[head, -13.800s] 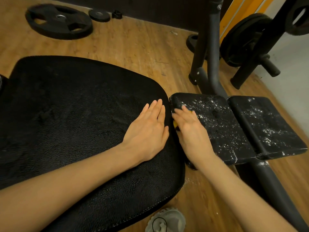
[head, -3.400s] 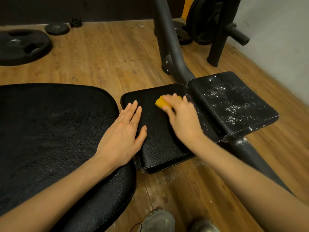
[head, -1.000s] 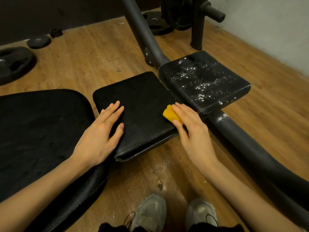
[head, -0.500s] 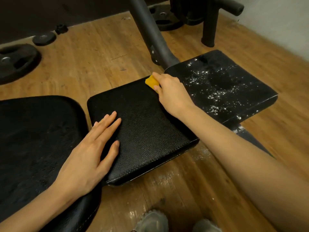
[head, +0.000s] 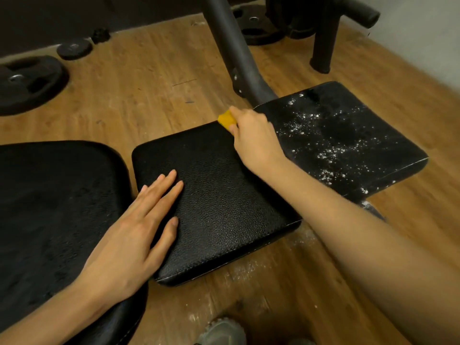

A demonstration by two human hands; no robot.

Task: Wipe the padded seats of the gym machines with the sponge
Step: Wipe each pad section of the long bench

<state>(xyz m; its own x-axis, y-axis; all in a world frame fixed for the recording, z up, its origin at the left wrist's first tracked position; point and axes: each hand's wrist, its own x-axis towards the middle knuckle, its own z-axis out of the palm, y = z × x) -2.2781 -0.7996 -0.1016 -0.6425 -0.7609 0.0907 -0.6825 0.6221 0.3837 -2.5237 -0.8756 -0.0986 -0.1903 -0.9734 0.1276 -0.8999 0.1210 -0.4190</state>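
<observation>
1. Sponge (head: 226, 120): a small yellow block at the far edge of the middle pad (head: 224, 195), right by its far right corner, sticking out past the fingers toward the floor (head: 149, 78).
2. The right hand (head: 254, 138) pinches the sponge, fingers curled over it, with the forearm running back across the pad's right edge.
3. The left hand (head: 134, 235) lies flat with straight fingers, slightly spread. Its fingertips rest on the near left part of the middle pad, and its heel bridges the narrow gap to the big seat (head: 57, 220) on the left.
4. The middle pad looks plain black between the two hands, with bare leather from the left fingertips up to the sponge.
5. The right pad (head: 348, 140) sits just beside the middle pad, its surface speckled with white powder, thickest toward the near edge.
6. A dark frame tube (head: 231, 53) rises from behind the seam between those two pads, close to the sponge.
7. White dust lies on the floor below the middle pad's near edge. A shoe (head: 221, 332) shows at the bottom.
8. Weight plates (head: 27, 80) lie well apart on the far left floor.
</observation>
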